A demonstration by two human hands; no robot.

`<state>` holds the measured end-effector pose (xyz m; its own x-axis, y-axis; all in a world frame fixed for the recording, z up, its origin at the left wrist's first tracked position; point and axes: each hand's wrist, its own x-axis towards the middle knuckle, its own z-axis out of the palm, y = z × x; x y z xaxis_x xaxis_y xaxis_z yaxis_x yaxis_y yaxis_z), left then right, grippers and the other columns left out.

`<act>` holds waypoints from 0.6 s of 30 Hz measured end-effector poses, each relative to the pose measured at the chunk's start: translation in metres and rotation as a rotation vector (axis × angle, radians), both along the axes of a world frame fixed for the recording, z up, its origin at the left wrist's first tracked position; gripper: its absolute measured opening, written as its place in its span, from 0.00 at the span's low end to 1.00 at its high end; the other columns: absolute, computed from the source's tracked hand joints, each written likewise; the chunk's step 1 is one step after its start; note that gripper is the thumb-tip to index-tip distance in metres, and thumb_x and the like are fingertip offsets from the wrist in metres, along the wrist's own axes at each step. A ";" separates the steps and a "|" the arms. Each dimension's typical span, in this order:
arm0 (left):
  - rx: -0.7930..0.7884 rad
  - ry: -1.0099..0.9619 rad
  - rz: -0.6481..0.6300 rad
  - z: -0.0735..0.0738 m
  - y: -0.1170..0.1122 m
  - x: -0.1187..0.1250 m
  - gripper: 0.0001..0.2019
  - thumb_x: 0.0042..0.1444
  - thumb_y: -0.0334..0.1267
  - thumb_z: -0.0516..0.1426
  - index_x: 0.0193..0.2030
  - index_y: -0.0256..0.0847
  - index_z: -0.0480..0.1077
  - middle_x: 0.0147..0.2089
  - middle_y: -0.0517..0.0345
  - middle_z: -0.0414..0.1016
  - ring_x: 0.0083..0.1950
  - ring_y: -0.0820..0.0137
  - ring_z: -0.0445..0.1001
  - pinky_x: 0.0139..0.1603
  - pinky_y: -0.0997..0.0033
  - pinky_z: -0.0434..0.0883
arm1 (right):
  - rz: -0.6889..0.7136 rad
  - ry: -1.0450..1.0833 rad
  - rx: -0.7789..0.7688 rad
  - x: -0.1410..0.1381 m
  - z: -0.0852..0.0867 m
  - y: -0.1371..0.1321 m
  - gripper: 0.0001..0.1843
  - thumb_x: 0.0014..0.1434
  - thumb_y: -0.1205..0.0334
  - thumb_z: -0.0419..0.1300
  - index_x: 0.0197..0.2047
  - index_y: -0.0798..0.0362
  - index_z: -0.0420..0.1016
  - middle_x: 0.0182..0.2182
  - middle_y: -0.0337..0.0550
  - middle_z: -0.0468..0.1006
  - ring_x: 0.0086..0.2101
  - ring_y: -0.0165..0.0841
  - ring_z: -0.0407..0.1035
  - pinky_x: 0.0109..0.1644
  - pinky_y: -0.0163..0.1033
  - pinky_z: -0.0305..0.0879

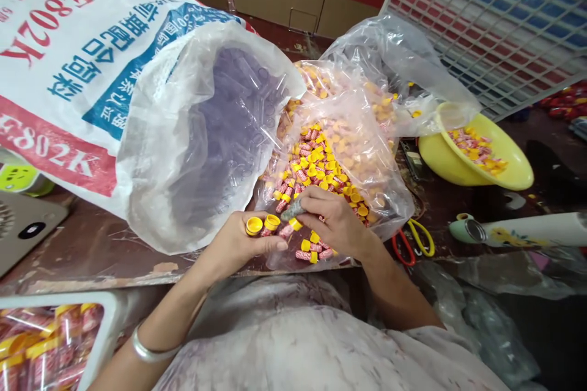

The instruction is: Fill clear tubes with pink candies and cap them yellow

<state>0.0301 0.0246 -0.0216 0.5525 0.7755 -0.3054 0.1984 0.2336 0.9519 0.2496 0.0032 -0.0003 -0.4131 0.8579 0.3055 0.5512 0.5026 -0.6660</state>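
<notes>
My left hand (243, 241) is closed around a few small clear tubes with yellow tops. One yellow-topped tube (254, 226) stands beside another, and a pink-patterned tube (290, 229) leans between my two hands. Bent fingers of my right hand (332, 220) come together just over that leaning tube. A grey-green wrapped piece (293, 210) sits at their tips; whether it covers a finger or is held I cannot tell. Below the right hand lie several loose pink tubes with yellow caps (314, 249). Behind both hands spreads a heap of small yellow-capped pieces (316, 156) in an open clear plastic bag (358, 116).
A big white printed sack (151, 153) gapes at left, clear tubes inside. At right are a yellow bowl (518, 165) of capped pieces, scissors (422, 237) and a pale flowered bottle (527, 231). A white tub (107, 317) of larger filled tubes stands lower left; a white wire rack (486, 30) leans behind.
</notes>
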 end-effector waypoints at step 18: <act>-0.296 -0.259 0.207 -0.010 -0.017 0.001 0.17 0.42 0.46 0.72 0.25 0.37 0.73 0.24 0.62 0.71 0.27 0.74 0.66 0.29 0.76 0.66 | -0.079 -0.048 0.281 -0.041 -0.032 -0.031 0.29 0.54 0.44 0.72 0.49 0.51 0.67 0.44 0.52 0.74 0.49 0.48 0.70 0.57 0.56 0.70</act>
